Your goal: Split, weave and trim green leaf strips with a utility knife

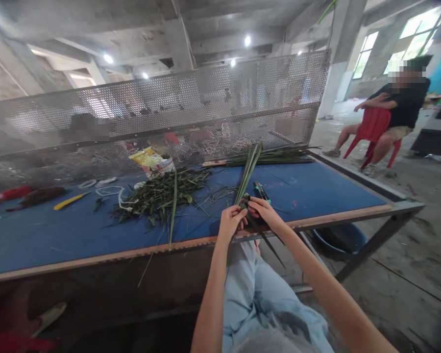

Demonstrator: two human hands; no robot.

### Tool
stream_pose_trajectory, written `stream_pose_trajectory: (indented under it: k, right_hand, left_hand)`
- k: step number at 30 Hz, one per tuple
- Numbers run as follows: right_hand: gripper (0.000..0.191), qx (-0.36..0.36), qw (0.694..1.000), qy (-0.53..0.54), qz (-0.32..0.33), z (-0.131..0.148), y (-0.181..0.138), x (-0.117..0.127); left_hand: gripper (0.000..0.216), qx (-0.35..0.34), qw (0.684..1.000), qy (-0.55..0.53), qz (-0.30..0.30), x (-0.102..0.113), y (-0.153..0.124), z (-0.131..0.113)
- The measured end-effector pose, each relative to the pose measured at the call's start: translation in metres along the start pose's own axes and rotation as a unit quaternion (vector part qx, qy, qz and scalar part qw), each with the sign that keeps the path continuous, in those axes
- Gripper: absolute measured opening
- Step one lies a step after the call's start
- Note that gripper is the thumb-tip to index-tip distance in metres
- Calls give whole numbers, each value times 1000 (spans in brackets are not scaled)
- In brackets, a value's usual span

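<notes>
Green leaf strips (248,172) are pinched by the fingers of the left hand (231,223) and right hand (267,214) at the table (316,191) edge. Their length is pointed away — toward the perforated screen (143,108).

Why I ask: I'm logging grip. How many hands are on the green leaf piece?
2: the left hand at the left of the green leaf piece, the right hand at its right. No third hand shows there.

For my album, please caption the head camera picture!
Bare left hand and right hand hold long, narrow green leaf strips at a flat blue tabletop.
</notes>
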State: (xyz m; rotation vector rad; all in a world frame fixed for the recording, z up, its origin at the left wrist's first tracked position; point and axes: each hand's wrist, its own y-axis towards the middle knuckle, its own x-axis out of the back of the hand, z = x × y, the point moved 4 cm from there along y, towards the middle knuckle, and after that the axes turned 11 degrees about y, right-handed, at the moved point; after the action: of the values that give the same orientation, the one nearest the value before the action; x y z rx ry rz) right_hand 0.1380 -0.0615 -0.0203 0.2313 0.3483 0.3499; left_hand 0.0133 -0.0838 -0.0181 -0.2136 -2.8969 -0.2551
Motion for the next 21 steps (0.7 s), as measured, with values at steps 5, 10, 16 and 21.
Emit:
stream_pose_trajectory:
  k: [5,10,16,21]
  right_hand:
    - [32,36,997,-68,1,1,0,2]
    - [31,64,989,-126,-47,5,-4,0]
    - [35,61,990,-112,-60,4,-2,0]
    - [34,61,989,-121,-54,0,-3,-1]
  left_hand:
    - [26,9,1000,-1,3,1,0,-1]
    - [30,19,1000,-12,8,2,-1,-1]
    - [29,31,999,-5,17,0,0,0]
    - [30,37,999,4,12,-1,0,-1]
